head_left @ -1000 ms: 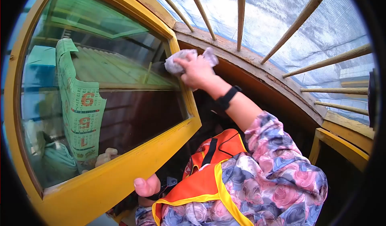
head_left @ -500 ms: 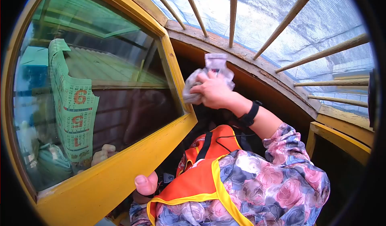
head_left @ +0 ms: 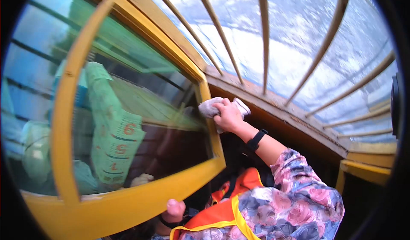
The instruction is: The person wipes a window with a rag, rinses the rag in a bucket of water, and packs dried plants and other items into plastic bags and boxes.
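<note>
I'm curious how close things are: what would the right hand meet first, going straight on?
Beyond its cloth, the right hand would probably meet the yellow frame first; depth is unclear, and the cloth may already touch it.

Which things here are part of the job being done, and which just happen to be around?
Part of the job, apparently:
- crumpled cloth in the right hand
- yellow window frame, left hand by its lower edge

Just around:
- printed calendar, visible in the glass
- wooden bars

Slender wooden bars [head_left: 265, 39], worn wooden sill [head_left: 299, 121], green-tinted numbered sheet [head_left: 113, 133]
</note>
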The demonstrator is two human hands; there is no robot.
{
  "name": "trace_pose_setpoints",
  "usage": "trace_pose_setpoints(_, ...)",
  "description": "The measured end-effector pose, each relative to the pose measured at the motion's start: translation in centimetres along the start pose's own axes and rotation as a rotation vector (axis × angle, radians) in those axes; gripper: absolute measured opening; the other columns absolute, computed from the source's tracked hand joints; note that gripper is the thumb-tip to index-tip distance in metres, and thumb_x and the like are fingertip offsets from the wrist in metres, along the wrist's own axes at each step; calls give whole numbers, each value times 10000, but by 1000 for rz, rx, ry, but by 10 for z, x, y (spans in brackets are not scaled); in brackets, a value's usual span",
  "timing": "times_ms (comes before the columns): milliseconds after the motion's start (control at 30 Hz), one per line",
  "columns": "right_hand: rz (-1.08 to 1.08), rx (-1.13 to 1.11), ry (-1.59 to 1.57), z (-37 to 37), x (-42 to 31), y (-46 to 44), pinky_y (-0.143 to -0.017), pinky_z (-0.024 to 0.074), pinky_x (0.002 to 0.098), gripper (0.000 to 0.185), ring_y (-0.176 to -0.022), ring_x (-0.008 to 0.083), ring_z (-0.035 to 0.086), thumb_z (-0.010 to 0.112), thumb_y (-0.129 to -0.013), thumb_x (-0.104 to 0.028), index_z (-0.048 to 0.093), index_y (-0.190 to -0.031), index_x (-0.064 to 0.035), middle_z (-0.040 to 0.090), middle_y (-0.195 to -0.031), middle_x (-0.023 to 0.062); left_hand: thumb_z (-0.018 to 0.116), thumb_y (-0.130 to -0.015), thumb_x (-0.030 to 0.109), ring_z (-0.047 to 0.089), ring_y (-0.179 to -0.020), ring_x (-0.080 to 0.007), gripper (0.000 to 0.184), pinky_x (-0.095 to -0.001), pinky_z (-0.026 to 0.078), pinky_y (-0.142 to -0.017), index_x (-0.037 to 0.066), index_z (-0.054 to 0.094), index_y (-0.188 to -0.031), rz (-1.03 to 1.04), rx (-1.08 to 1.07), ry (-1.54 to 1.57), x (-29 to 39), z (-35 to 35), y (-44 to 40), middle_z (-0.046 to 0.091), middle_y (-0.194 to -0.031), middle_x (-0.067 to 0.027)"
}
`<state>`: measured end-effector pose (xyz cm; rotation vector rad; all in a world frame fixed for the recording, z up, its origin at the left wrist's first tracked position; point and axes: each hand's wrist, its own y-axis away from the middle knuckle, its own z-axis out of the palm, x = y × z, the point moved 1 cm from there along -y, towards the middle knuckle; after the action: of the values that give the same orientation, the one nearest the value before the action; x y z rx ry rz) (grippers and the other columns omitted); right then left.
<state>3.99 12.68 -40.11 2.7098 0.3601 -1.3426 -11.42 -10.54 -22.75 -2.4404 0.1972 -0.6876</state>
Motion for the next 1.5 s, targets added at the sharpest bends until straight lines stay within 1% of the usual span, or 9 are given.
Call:
trace_pose_setpoints(167,49,44,32,14,-19,-93,-875,395,479,558,-1106,376,406,579,-691,-265,435,-1228,-223,383,-1237,151,372,-826,226,466,-1088,-263,471,-369,368,-917,-22,376,-1226,30,20,100,10,-1,-5,456,-1199,-174)
trace_pose_setpoints(233,98,-181,201,26,-10,-101,-844,419,490,574,-1106,385,424,590,-703,-299,408,-1240,-211,386,-1238,165,379,-815,220,457,-1093,-262,481,-369,363,-920,-20,357,-1231,30,42,137,14,0,-10,444,-1206,-174)
trace_pose_setpoints(400,137,-552,246,-17,-21,-102,-805,461,365,366,-937,290,576,557,-711,-294,606,-1035,-132,588,-1040,130,395,-790,207,436,-1106,-262,513,-370,351,-927,-13,309,-1246,37,71,169,13,4,-16,413,-1222,-173)
trace_pose_setpoints(600,-255,-300,-1010,-129,-101,-83,-773,412,237,344,-850,100,496,528,-698,-76,555,-1036,-20,536,-920,3,414,-760,190,411,-1122,-261,564,-372,337,-936,-5,252,-1263,60,106,242,10,8,-23,376,-1242,-172)
trace_pose_setpoints(733,-673,257,-778,-201,-190,-132,-817,403,263,370,-920,123,497,517,-712,-99,539,-1075,-33,534,-959,28,427,-739,179,394,-1132,-261,603,-373,328,-942,1,214,-1275,89,123,301,11,12,-25,351,-1255,-171)
trace_pose_setpoints(800,-667,400,-583,-230,-244,-149,-836,410,334,424,-949,273,521,530,-696,-227,544,-1061,-14,531,-1019,178,434,-729,174,386,-1137,-260,625,-373,323,-945,3,195,-1281,104,127,338,11,15,-26,339,-1262,-171)
trace_pose_setpoints(867,-518,-22,-672,-230,-280,-170,-841,412,298,433,-965,237,530,572,-689,-194,542,-1078,-7,542,-1041,151,440,-719,168,378,-1142,-260,647,-374,319,-948,6,176,-1287,121,127,368,10,17,-28,326,-1269,-170)
trace_pose_setpoints(1133,-1185,-11,-278,-238,-287,-80,-866,406,385,482,-991,347,505,620,-619,-220,565,-1062,-37,533,-1038,201,466,-679,146,344,-1163,-259,741,-376,300,-960,17,100,-1310,164,130,466,3,29,-34,277,-1295,-169)
trace_pose_setpoints(1500,-1362,-153,-39,-252,-293,47,-735,419,433,513,-928,340,478,608,-639,-147,503,-1141,-141,452,-985,129,502,-623,116,298,-1191,-258,884,-378,274,-977,31,-5,-1342,211,136,518,5,30,-40,208,-1332,-167)
